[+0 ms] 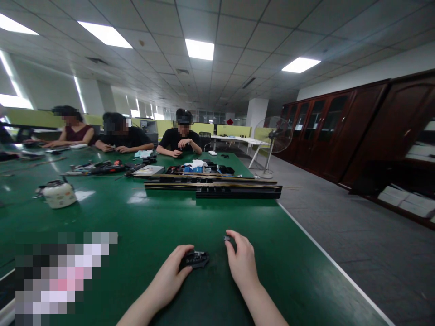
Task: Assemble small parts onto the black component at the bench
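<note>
At the near side of one green table [170, 222], the left hand [175, 266] grasps one black mechanical part [197, 260] between thumb and fingers. Just right, the right hand [243, 258] pinches one small dark piece [226, 237]. Farther left stands one white pot [60, 194]; far right, one pedestal fan [271, 135].

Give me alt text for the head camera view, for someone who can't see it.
A person's left hand holds a dark component at a green table, while the right hand pinches a small dark piece. Beyond are long black bars and a pale pot, with other people around the table.
</note>
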`<state>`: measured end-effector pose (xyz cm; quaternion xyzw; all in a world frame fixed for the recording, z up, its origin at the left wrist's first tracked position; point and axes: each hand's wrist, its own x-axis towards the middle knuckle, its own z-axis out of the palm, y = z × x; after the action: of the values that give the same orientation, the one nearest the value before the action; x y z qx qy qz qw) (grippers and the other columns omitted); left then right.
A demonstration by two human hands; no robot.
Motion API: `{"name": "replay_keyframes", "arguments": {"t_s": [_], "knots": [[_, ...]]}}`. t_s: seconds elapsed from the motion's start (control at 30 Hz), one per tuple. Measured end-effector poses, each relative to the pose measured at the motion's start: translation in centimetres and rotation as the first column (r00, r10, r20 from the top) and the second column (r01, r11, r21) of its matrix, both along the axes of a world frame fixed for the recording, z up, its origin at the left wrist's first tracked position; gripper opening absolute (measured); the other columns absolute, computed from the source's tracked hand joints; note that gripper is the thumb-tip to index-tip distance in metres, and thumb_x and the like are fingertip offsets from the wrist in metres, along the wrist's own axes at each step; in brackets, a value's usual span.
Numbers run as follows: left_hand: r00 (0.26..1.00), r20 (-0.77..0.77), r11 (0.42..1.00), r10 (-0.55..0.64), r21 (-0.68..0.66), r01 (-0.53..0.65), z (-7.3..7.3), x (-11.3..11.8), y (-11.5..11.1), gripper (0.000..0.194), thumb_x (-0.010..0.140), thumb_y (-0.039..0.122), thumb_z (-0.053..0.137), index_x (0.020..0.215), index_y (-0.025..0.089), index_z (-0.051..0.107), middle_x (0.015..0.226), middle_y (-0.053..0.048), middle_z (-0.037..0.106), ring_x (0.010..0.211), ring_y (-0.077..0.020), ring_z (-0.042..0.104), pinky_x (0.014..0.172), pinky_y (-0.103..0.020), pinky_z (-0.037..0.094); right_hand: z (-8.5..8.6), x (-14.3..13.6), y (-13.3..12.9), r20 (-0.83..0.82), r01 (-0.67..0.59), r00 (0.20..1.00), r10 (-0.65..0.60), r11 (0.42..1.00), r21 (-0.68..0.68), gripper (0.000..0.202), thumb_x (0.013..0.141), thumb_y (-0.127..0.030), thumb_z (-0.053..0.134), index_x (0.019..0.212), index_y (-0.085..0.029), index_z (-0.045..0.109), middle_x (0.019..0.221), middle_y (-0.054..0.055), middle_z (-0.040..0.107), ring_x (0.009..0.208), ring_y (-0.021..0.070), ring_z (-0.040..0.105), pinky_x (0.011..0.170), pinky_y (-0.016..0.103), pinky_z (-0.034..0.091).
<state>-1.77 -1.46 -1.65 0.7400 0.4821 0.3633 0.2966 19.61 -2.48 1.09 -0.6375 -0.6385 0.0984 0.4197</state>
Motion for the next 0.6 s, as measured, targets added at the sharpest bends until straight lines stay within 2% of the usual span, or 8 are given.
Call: {"name": "replay_keyframes", "arguments": {"t_s": [0.2,0.47,0.6], "knots": [[1.0,-0.008,1.0,-0.002,-0.015,0.002,0.1,0.06,-0.08,0.038,0.071,0.016,0.051,0.109,0.023,0.055,0.112,-0.006,0.059,0.107,-0.0219,0.053,0.097,-0.04,0.038,-0.02,-0.05,-0.02,-0.002,0.011,1.0,-0.01,0.999,0.033,0.025,0.081,-0.022,0.044,0.101,-0.022,0.059,0.104,0.005,0.063,0.1,0.0208,0.055,0.089,0.037,0.038],[1.0,-0.012,0.999,0.002,-0.034,-0.002,-0.13,0.02,0.13,0.039,0.071,0.016,0.051,0.109,0.022,0.054,0.112,-0.006,0.059,0.108,-0.0213,0.052,0.097,-0.038,0.037,-0.14,-0.04,0.02,-0.01,0.031,1.0,-0.029,0.984,0.176,0.022,0.082,-0.022,0.045,0.098,-0.022,0.06,0.099,0.004,0.065,0.095,0.0192,0.057,0.085,0.035,0.041],[1.0,-0.005,0.999,-0.004,-0.034,0.004,-0.12,0.02,0.1,0.039,0.071,0.016,0.051,0.109,0.022,0.054,0.113,-0.006,0.058,0.108,-0.0215,0.052,0.098,-0.039,0.036,-0.07,-0.05,-0.01,-0.013,0.022,1.0,-0.02,0.982,0.186,0.022,0.082,-0.023,0.045,0.098,-0.022,0.06,0.1,0.005,0.064,0.096,0.02,0.056,0.086,0.036,0.041]]}}
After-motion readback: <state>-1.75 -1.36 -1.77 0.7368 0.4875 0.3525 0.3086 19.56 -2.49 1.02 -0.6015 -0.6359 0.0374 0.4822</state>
